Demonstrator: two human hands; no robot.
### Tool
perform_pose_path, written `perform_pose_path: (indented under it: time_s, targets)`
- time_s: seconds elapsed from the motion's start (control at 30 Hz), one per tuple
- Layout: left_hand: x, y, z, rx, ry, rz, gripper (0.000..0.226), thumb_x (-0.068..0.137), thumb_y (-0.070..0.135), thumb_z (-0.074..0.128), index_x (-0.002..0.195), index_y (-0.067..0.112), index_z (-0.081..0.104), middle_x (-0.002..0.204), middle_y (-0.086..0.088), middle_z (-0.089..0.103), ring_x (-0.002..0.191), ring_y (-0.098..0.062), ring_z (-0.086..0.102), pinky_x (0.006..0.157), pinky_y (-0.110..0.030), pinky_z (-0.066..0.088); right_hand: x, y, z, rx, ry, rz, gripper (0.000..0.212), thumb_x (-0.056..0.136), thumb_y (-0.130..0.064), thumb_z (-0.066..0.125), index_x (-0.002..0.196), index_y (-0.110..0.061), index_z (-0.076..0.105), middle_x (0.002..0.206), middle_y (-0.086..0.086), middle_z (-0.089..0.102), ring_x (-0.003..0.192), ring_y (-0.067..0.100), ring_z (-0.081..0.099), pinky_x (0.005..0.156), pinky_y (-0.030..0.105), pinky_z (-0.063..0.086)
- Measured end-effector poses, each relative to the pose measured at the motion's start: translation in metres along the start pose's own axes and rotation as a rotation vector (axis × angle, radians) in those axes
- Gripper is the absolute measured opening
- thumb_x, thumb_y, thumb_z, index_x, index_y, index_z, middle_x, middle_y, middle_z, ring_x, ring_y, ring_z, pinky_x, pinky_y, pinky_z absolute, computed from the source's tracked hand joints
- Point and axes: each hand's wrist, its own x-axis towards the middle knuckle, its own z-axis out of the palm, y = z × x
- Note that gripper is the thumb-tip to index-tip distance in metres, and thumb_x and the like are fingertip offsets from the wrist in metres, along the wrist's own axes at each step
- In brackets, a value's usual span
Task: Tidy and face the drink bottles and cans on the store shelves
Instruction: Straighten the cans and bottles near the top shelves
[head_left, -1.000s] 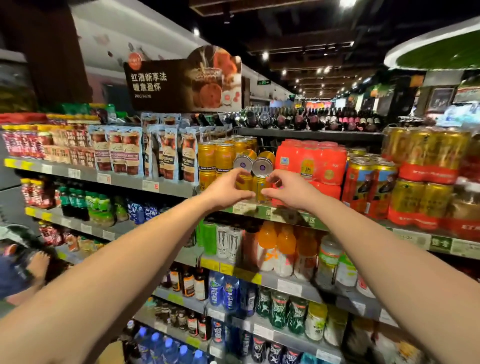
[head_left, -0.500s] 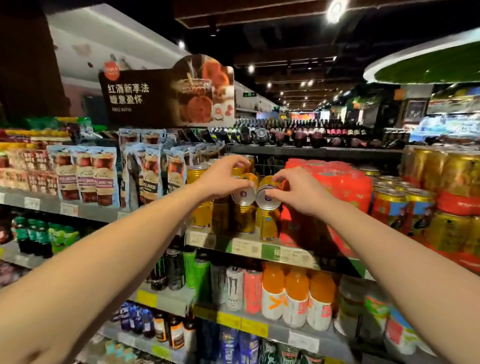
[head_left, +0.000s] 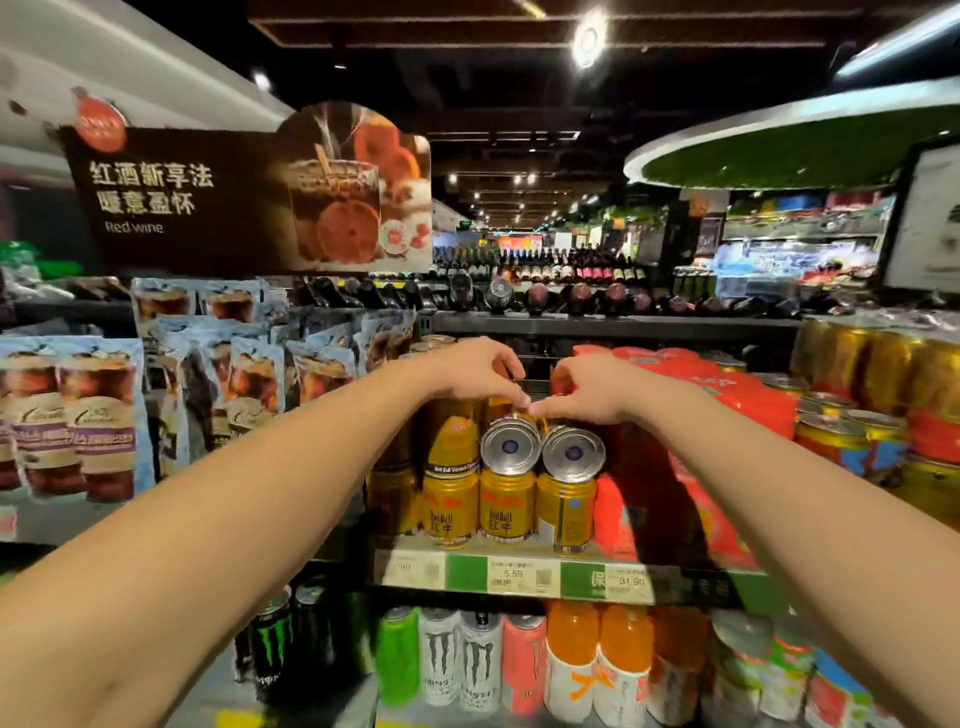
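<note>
**Both hands on the tipped gold cans, upper shelf**

I have both arms stretched out to the shelf (head_left: 519, 558) that carries the gold cans. My left hand (head_left: 470, 371) is closed over the top of the left tilted can (head_left: 510, 447), fingertips pinching near its upper rim. My right hand (head_left: 589, 387) grips the right tilted can (head_left: 573, 452) the same way. Both cans lean toward me, silver bases facing the camera, and they sit side by side, touching, on top of the front row of upright gold cans (head_left: 506, 512). My two hands nearly meet above them.

Just right of the gold cans stands a red shrink-wrapped pack (head_left: 727, 395). Left of them hang blue drink pouches (head_left: 254, 379). On the shelf below, nearer to me, I see white energy cans (head_left: 460, 660) and orange bottles (head_left: 571, 654). Price labels (head_left: 522, 577) run along the shelf edge. A dark sign (head_left: 218, 200) sits high on the left.
</note>
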Motion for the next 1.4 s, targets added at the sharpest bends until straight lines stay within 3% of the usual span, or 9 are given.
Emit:
perform_pose_path:
  time_s: [0.27, 0.33, 0.4, 0.53, 0.7, 1.0, 1.2, 1.3, 1.4]
  targets:
    - [0.029, -0.006, -0.001, 0.120, -0.296, -0.203, 0.070, 0.074, 0.074, 0.068, 0.115, 0.017, 0.068, 0.126, -0.005, 0.061, 0.109, -0.020, 0.056, 0.107, -0.043, 0.044, 0.004, 0.006, -0.010, 0.024, -0.227, 0.009, 0.088, 0.078, -0.080, 0.055, 0.126, -0.006, 0.060, 0.124, 0.010, 0.063, 0.109, 0.028, 0.061, 0.096, 0.039, 0.050]
    - [0.036, -0.008, 0.000, 0.069, -0.377, -0.195, 0.066, 0.063, 0.080, 0.072, 0.079, 0.017, 0.068, 0.100, -0.018, 0.061, 0.080, -0.017, 0.052, 0.096, -0.041, 0.046, 0.004, 0.006, -0.011, 0.062, -0.242, -0.011, 0.084, 0.080, -0.076, 0.059, 0.132, -0.010, 0.052, 0.130, 0.008, 0.057, 0.114, 0.027, 0.056, 0.097, 0.036, 0.046]
    - [0.043, -0.009, -0.001, 0.015, -0.442, -0.186, 0.057, 0.053, 0.077, 0.078, 0.057, 0.024, 0.057, 0.072, -0.004, 0.052, 0.063, -0.015, 0.041, 0.081, -0.041, 0.041, 0.003, 0.007, -0.011, 0.105, -0.255, -0.034, 0.080, 0.080, -0.074, 0.061, 0.132, -0.015, 0.048, 0.131, 0.006, 0.056, 0.113, 0.025, 0.054, 0.099, 0.038, 0.046]
    - [0.036, -0.007, -0.005, -0.088, -0.424, -0.233, 0.055, 0.065, 0.057, 0.083, 0.093, 0.023, 0.050, 0.100, 0.001, 0.054, 0.082, -0.017, 0.052, 0.076, -0.036, 0.048, 0.003, 0.008, -0.014, 0.138, -0.273, -0.072, 0.070, 0.081, -0.069, 0.064, 0.126, -0.019, 0.045, 0.115, 0.000, 0.056, 0.104, 0.022, 0.054, 0.087, 0.035, 0.044]
    - [0.031, -0.010, -0.012, -0.160, -0.425, -0.262, 0.061, 0.056, 0.052, 0.086, 0.096, 0.021, 0.051, 0.107, -0.005, 0.062, 0.087, -0.024, 0.062, 0.086, -0.045, 0.055, 0.003, 0.013, -0.013, 0.200, -0.223, -0.115, 0.058, 0.079, -0.063, 0.072, 0.107, -0.023, 0.042, 0.088, -0.011, 0.052, 0.087, 0.018, 0.052, 0.070, 0.032, 0.041]
    - [0.013, -0.006, -0.014, -0.191, -0.414, -0.184, 0.070, 0.071, 0.040, 0.088, 0.124, 0.013, 0.053, 0.120, -0.011, 0.069, 0.104, -0.033, 0.071, 0.091, -0.052, 0.058, -0.017, 0.012, -0.006, 0.349, -0.035, -0.126, 0.064, 0.072, -0.040, 0.086, 0.115, -0.018, 0.044, 0.092, -0.004, 0.062, 0.080, 0.012, 0.057, 0.061, 0.027, 0.039]
    - [0.003, 0.003, -0.018, -0.179, -0.412, -0.094, 0.060, 0.070, 0.037, 0.087, 0.123, 0.021, 0.066, 0.111, -0.003, 0.075, 0.098, -0.025, 0.074, 0.087, -0.044, 0.060, -0.027, 0.016, -0.010, 0.380, 0.030, -0.147, 0.059, 0.068, -0.033, 0.090, 0.117, -0.018, 0.062, 0.108, -0.003, 0.066, 0.096, 0.017, 0.062, 0.080, 0.032, 0.050]
    - [-0.002, 0.007, -0.018, -0.167, -0.248, -0.026, 0.059, 0.071, 0.035, 0.089, 0.124, 0.026, 0.065, 0.112, 0.004, 0.073, 0.097, -0.016, 0.073, 0.086, -0.036, 0.059, -0.038, 0.019, -0.012, 0.433, 0.090, -0.151, 0.091, 0.070, -0.032, 0.089, 0.147, -0.018, 0.043, 0.126, -0.006, 0.052, 0.115, 0.012, 0.052, 0.093, 0.026, 0.042]
    - [-0.006, 0.009, -0.013, -0.128, -0.125, 0.038, 0.064, 0.069, 0.035, 0.090, 0.124, 0.026, 0.060, 0.113, 0.005, 0.068, 0.100, -0.013, 0.068, 0.088, -0.031, 0.055, -0.045, 0.021, -0.012, 0.431, 0.127, -0.178, 0.078, 0.072, -0.028, 0.089, 0.138, -0.009, 0.053, 0.130, 0.000, 0.059, 0.118, 0.017, 0.057, 0.093, 0.025, 0.044]
